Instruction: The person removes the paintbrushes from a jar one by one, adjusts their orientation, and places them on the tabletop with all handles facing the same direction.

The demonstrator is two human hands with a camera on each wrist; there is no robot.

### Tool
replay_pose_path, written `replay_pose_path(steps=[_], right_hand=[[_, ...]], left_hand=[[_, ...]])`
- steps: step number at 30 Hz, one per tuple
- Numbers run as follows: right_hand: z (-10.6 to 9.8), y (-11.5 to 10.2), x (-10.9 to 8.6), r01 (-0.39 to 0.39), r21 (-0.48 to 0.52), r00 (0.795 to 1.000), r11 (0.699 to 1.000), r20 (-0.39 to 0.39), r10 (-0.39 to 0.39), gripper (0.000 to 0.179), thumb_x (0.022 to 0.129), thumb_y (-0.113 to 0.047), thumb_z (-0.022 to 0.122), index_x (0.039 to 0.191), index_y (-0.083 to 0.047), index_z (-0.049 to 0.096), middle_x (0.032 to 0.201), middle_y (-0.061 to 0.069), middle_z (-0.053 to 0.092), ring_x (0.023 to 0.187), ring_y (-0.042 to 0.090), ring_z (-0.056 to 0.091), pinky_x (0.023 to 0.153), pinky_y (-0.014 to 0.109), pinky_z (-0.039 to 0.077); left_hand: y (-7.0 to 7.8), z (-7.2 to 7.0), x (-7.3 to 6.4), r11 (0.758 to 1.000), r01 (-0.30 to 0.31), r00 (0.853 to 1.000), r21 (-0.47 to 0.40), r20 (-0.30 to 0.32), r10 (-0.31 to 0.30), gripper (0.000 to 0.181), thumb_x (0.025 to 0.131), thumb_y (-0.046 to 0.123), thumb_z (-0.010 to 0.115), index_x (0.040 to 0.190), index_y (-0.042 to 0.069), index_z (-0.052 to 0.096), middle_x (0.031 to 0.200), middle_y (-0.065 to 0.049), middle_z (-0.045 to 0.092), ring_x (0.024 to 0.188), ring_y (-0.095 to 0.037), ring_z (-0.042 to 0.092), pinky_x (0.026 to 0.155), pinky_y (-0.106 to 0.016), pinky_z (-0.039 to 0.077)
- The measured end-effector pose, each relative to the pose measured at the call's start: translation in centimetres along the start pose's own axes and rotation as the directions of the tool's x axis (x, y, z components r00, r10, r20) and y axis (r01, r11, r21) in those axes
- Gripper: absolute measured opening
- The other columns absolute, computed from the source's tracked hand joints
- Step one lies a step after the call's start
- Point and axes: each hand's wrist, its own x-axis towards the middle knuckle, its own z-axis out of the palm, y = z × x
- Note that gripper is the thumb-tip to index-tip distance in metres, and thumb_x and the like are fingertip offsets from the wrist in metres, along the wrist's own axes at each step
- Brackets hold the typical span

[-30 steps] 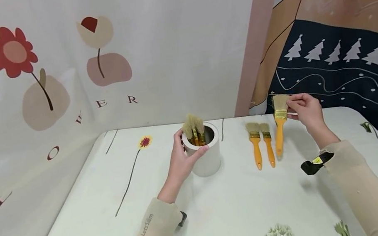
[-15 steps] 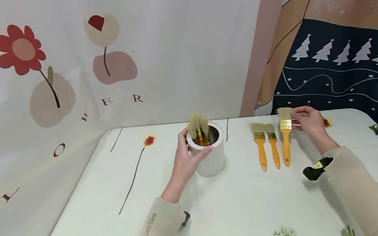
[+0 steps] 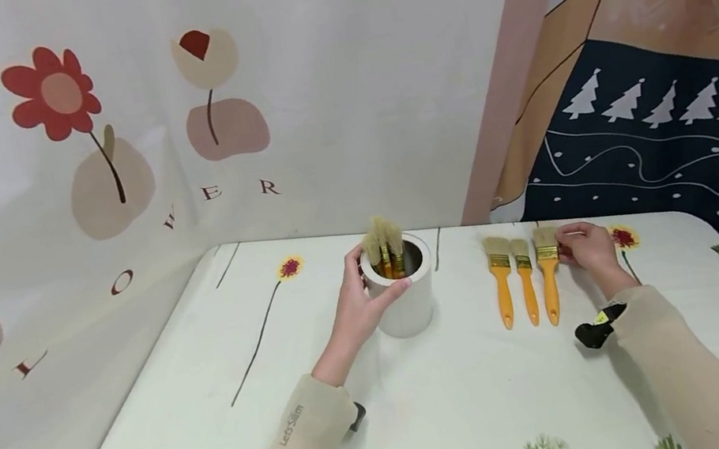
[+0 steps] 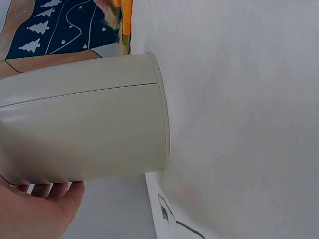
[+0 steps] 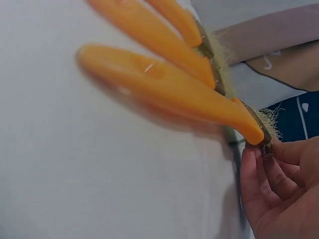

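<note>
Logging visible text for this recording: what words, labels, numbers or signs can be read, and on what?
"L", "O", "W", "E", "R": on the white backdrop; any further letter is cut off at left.
"Let'sSlim", as best it reads: on the left sleeve.
Yellow label, right wrist's black device: too small to read.
Paintbrushes: any print on the metal bands is too small.
White canister: no text visible.

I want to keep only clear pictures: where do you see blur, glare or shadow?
Right wrist view: the nearest paintbrush handle is blurred and shows a small glint, while its bristles look crisper; left wrist view: the white canister shades darker beside the left hand; head view: mostly sharp, with a soft shadow on the tablecloth beside the right sleeve.
</note>
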Motion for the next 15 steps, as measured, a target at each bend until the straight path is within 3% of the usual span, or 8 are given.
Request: replay_pose_path(steps=[6,15], right_hand=[[0.04,0.26,-0.3,-0.015,-0.047,1.0,0.999,0.001,0.015,0.04,0.103,-0.018,0.052,0.137,0.002,0.052,0.081,-0.006,0.061,0.058,-0.004,0.056,0.053,0.013,0.052],[0.08,0.37,-0.16,0.016,-0.091,1.0,0.996,0.0,-0.016,0.039,0.102,-0.017,0.052,0.135,0.004,0.054,0.081,-0.004,0.061,0.057,-0.005,0.056,0.055,0.013,0.053]], left_hand=[[-0.14,0.16,-0.04,1.0,0.001,1.0,-0.002,0.001,-0.001,0.095,0.085,0.038,0.077,0.157,0.015,0.019,0.163,-0.009,0.028,0.15,-0.028,0.03,0.12,-0.054,0.031],[-0.18,0.16,0.07,1.0,0.004,1.0,-0.004,0.0,-0.004,0.095,0.086,0.039,0.077,0.157,0.015,0.019,0.164,-0.008,0.026,0.151,-0.028,0.028,0.121,-0.054,0.03]])
